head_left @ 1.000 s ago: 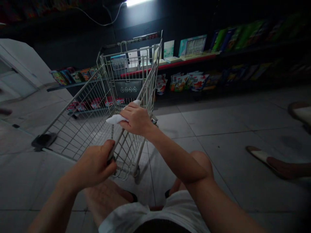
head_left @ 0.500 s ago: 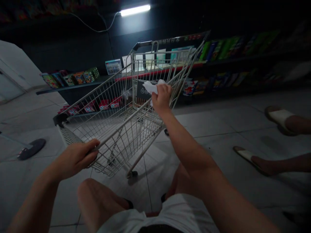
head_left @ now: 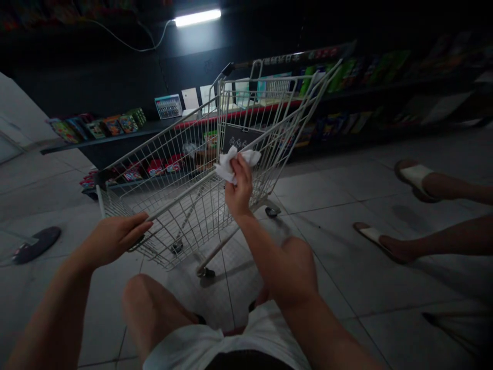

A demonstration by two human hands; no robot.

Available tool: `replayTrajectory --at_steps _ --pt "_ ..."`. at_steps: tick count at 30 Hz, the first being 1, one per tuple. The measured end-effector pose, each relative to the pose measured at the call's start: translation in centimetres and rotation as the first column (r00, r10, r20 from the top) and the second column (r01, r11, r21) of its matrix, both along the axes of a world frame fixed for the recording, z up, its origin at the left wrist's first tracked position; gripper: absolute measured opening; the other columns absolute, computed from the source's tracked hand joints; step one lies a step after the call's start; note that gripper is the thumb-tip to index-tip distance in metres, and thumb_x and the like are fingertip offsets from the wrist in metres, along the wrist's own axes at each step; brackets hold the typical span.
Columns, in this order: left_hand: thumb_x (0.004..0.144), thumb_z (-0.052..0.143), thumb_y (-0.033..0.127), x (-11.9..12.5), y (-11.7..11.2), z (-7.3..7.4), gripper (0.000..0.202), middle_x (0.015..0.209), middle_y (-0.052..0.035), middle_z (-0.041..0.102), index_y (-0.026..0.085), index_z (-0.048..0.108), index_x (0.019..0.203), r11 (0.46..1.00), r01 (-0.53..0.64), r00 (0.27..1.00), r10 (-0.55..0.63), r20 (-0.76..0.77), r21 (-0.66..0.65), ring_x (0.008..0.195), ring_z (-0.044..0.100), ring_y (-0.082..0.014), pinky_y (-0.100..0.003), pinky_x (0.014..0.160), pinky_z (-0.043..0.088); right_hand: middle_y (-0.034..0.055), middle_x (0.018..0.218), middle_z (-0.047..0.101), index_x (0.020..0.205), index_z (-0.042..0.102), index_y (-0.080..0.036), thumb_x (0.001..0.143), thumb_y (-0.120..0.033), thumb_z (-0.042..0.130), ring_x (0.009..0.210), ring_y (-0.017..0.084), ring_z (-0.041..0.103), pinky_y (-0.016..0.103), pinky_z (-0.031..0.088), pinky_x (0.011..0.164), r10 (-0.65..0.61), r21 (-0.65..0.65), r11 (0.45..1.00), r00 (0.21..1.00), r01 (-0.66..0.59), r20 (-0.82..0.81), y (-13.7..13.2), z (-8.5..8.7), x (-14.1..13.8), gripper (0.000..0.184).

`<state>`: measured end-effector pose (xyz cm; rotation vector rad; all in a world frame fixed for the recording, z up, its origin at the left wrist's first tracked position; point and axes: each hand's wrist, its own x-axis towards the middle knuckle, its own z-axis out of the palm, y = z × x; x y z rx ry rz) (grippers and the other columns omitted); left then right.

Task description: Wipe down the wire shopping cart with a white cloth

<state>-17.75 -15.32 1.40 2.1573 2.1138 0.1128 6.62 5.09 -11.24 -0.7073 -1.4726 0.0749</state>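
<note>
A metal wire shopping cart [head_left: 185, 221] stands at an angle in front of me, its handle end at the upper right. My left hand [head_left: 119, 236] is closed round the near front corner of its basket. In my right hand [head_left: 241, 187] is a crumpled white cloth or tissue [head_left: 226, 167], pinched by the fingers at the near top rail. The cloth covers part of that rail, so its exact contact there is hard to see. Behind it a dark panel [head_left: 241, 136] with white markings hangs on the cart.
Dark shelves [head_left: 154, 131] with boxes and packets run behind the cart. A lit tube lamp [head_left: 197, 18] is above. At right are a person's feet in sandals [head_left: 414, 180]. A round post base [head_left: 36, 245] stands on the tiled floor at left.
My right hand has moved with the cloth down and left along the near top rail. My left hand keeps its hold on the front corner. The view has shifted slightly.
</note>
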Motion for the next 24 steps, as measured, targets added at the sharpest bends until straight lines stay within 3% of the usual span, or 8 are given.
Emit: replayTrajectory --at_steps 5,7,8,11,14,17,19,24 --pt "0.091 0.038 0.051 -0.7 0.0 0.3 0.036 0.061 0.0031 0.047 0.022 0.046 0.072 0.996 0.004 0.998 0.001 0.06 -0.085 0.06 0.048 -0.0139 -0.026 0.063 0.031 0.0086 0.145 0.052 0.135 0.057 -0.022 0.083 -0.004 0.041 0.138 0.023 0.047 0.049 0.04 0.118 0.164 0.016 0.985 0.97 -0.169 0.178 -5.5 -7.6 -0.8 0.056" --pt "0.092 0.039 0.05 -0.9 0.0 0.4 0.036 0.06 0.0037 0.044 0.022 0.045 0.07 0.996 0.0 0.997 0.007 0.075 -0.088 0.059 0.047 -0.0134 -0.026 0.063 0.031 0.0094 0.147 0.05 0.129 0.062 -0.022 0.082 -0.003 0.043 0.138 0.023 0.048 0.046 0.044 0.115 0.212 -0.016 0.977 0.952 -0.213 0.222 -6.3 -9.4 -0.1 0.054" --pt "0.092 0.039 0.05 -0.9 0.0 0.5 0.036 0.06 0.0038 0.044 0.022 0.045 0.07 0.996 0.0 0.997 0.008 0.08 -0.09 0.059 0.047 -0.0133 -0.026 0.062 0.031 0.0088 0.15 0.045 0.126 0.064 -0.022 0.082 -0.004 0.045 0.139 0.024 0.046 0.045 0.046 0.114 0.228 -0.024 0.973 0.947 -0.228 0.226 -6.4 -9.4 0.3 0.052" --pt "0.089 0.043 0.055 -0.1 0.6 0.9 0.038 0.059 0.0033 0.046 0.022 0.046 0.071 0.996 0.019 0.999 -0.016 0.036 -0.082 0.058 0.046 -0.0135 -0.026 0.059 0.03 0.0041 0.162 0.021 0.13 0.061 -0.026 0.082 -0.011 0.055 0.147 0.03 0.034 0.05 0.042 0.117 0.215 0.001 0.976 0.957 -0.22 0.194 -5.5 -6.5 1.6 0.051" --pt "0.085 0.049 0.061 2.0 2.0 1.5 0.04 0.064 0.0011 0.054 0.022 0.047 0.074 0.997 0.061 0.998 -0.063 -0.03 -0.041 0.058 0.048 -0.0143 -0.027 0.057 0.029 0.0034 0.166 0.006 0.152 0.033 -0.028 0.086 -0.017 0.055 0.153 0.033 0.017 0.058 0.029 0.123 0.157 0.019 0.986 0.972 -0.163 0.176 -3.5 -2.1 1.4 0.07" --pt "0.085 0.048 0.062 4.2 3.7 1.4 0.04 0.072 -0.0013 0.061 0.022 0.049 0.079 0.996 0.094 0.996 -0.094 0.008 -0.001 0.063 0.054 -0.0156 -0.028 0.058 0.032 0.0024 0.167 0.001 0.158 0.013 -0.027 0.092 -0.017 0.044 0.156 0.03 0.007 0.058 0.022 0.125 0.105 0.025 0.993 0.974 -0.112 0.198 -2.1 -0.8 -0.1 0.074" --pt "0.083 0.05 0.063 5.1 4.5 0.8 0.04 0.075 -0.002 0.063 0.023 0.048 0.081 0.995 0.101 0.993 -0.102 0.058 0.024 0.066 0.057 -0.0164 -0.028 0.059 0.035 0.0011 0.167 0.004 0.158 0.015 -0.026 0.092 -0.014 0.039 0.156 0.026 0.009 0.054 0.023 0.126 0.101 0.021 0.994 0.974 -0.107 0.201 -2.0 -2.5 -1.1 0.071" --pt "0.078 0.058 0.063 5.0 5.2 -0.3 0.042 0.078 -0.0036 0.066 0.023 0.045 0.082 0.996 0.078 0.992 -0.083 0.1 0.049 0.069 0.061 -0.0184 -0.029 0.06 0.039 0.0086 0.161 0.031 0.15 0.039 -0.019 0.087 -0.006 0.035 0.151 0.023 0.028 0.048 0.034 0.123 0.171 -0.019 0.985 0.965 -0.171 0.2 -4.1 -10.6 -1.4 0.064"
